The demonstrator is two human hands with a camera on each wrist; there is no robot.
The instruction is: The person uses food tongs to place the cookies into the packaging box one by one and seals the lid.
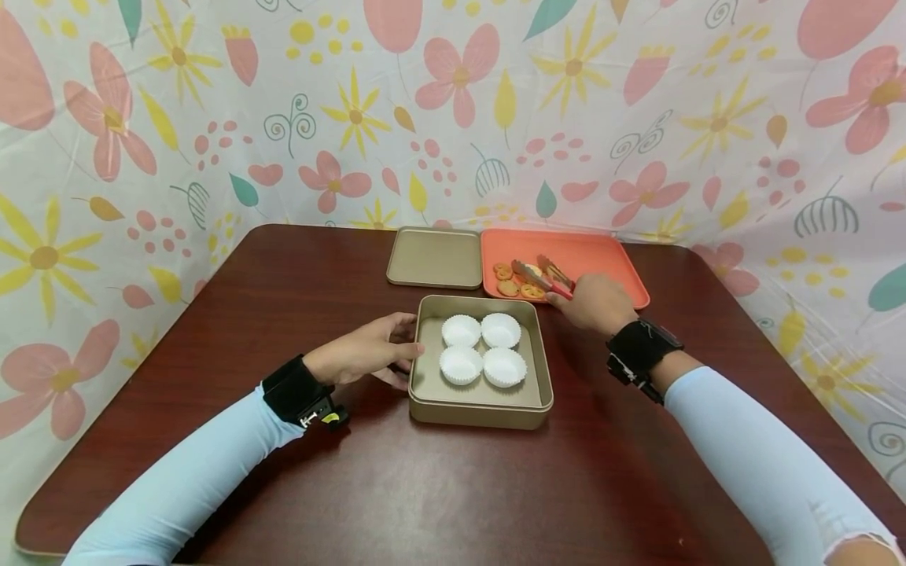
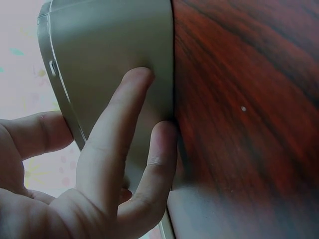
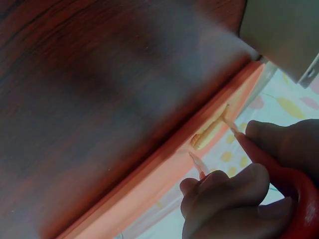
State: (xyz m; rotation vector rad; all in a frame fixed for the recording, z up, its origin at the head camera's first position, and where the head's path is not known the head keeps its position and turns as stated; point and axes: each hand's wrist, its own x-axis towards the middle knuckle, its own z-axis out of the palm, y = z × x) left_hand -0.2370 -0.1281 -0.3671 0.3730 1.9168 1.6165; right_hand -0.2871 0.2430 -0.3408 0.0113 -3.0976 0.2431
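A square gold tin [image 1: 481, 414] stands in the middle of the table, holding several white paper baking cups [image 1: 504, 367]. My left hand [image 1: 362, 351] is at its left side, the thumb on the rim. In the left wrist view two nearly straight fingers [image 2: 114, 134] rest against the tin's outer wall. With my right hand [image 1: 602, 303] I grip red-handled tongs [image 1: 541, 280], and their spread tips are over the orange tray [image 1: 594, 250]. Several golden cookies [image 1: 507, 288] lie at that tray's near left. The right wrist view has a cookie [image 3: 209, 132] between the tong tips.
A flat gold lid [image 1: 435, 256] lies behind the tin, touching or close to the tray's left edge. The dark wooden table [image 1: 453, 495] runs back to a flower-printed cloth [image 1: 460, 141] that hangs behind it and along both sides.
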